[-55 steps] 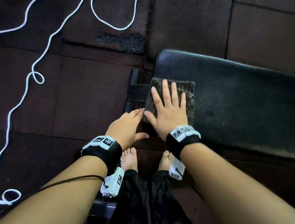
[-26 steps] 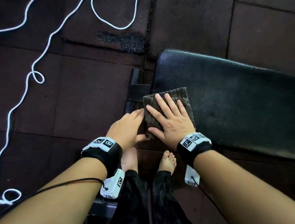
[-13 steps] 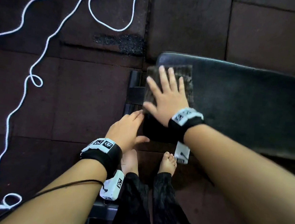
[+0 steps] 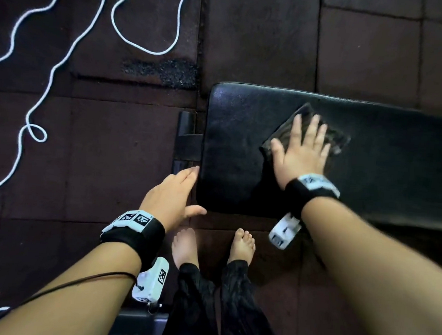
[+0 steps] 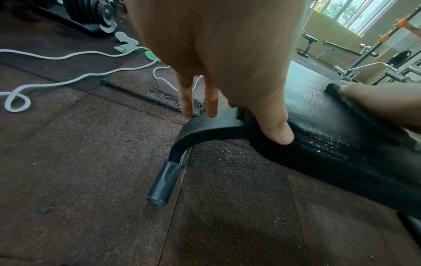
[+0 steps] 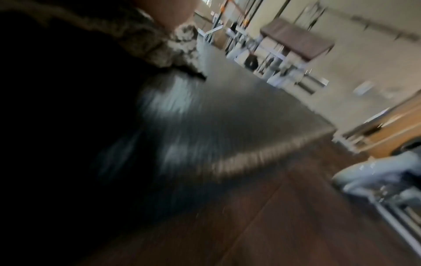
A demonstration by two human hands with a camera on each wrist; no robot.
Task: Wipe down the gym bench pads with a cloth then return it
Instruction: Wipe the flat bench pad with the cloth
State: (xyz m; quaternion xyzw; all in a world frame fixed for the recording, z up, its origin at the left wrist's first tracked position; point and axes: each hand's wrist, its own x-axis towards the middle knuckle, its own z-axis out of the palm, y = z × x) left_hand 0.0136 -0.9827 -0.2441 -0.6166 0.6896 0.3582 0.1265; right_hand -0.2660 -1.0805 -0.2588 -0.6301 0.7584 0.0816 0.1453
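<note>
The wiping step is under way and, by the look of it, far from done. The right hand [image 4: 301, 152] is pressing a folded cloth [image 4: 334, 139] flat onto the bench [image 4: 233, 131], fingers straight and spread on top of it, gripping nothing. The cloth is lying on the black pad's top, a little in from its left end and toward the far edge; the head view is showing it slightly smeared, and the right wrist view is blurring heavily, so the hand is probably sweeping.

The left hand [image 4: 170, 197] is bracing at the pad's near left corner, open: its thumb [image 5: 276, 131] is touching the pad's side edge while the fingers [image 5: 210, 100] are reaching down toward the curved metal leg [image 5: 182, 144] just beside the pad. It is holding nothing.

The pad is stretching well off to the right, so the next move is likely calling for steady flat pressure while sliding the cloth along that remaining length, keeping it from bunching. Returning the cloth is coming afterward; where it belongs is not showing.
</note>
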